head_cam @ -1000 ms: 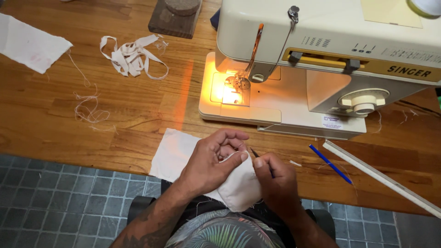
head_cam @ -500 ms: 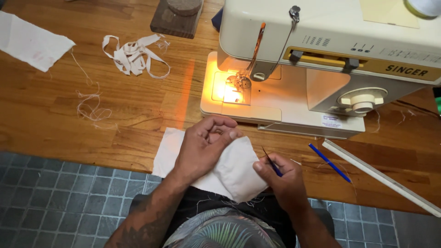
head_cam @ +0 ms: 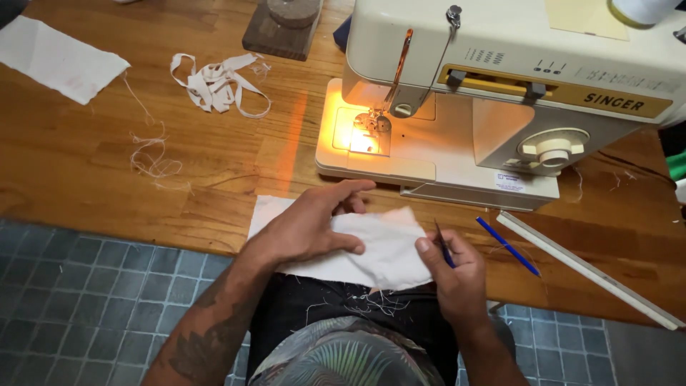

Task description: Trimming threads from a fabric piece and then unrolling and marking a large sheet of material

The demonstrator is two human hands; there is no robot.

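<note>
While my left hand (head_cam: 307, 229) lies flat over the white cloth piece (head_cam: 386, 250), its fingers (head_cam: 354, 187) spread and pressing down with the thumb on top of the fabric, my right hand (head_cam: 457, 275) sits at the cloth's right edge. Its fingers are closed on a small dark-handled tool (head_cam: 443, 246), whose tip points up and away from me; I cannot tell exactly what kind of tool it is. The cloth rests at the near edge of the wooden bench (head_cam: 107, 179), partly hanging over my lap, with another white piece (head_cam: 268, 211) under it.

Just beyond my hands stands a cream sewing machine (head_cam: 500, 93), its lamp throwing warm orange light on the needle plate (head_cam: 361, 132) and a streak across the wood. To its right, on the bench, lie a blue pen (head_cam: 509, 246) and a long white ruler (head_cam: 586, 268), near each other. Farther left are a tangle of white fabric strips (head_cam: 214, 82), loose threads (head_cam: 153, 161), and a flat white cloth rectangle (head_cam: 61, 61) near the far corner. A dark wooden block (head_cam: 282, 36) sits behind the strips. Below the bench edge the floor (head_cam: 86, 300) is small grey-blue tiles, flecked with thread bits.
</note>
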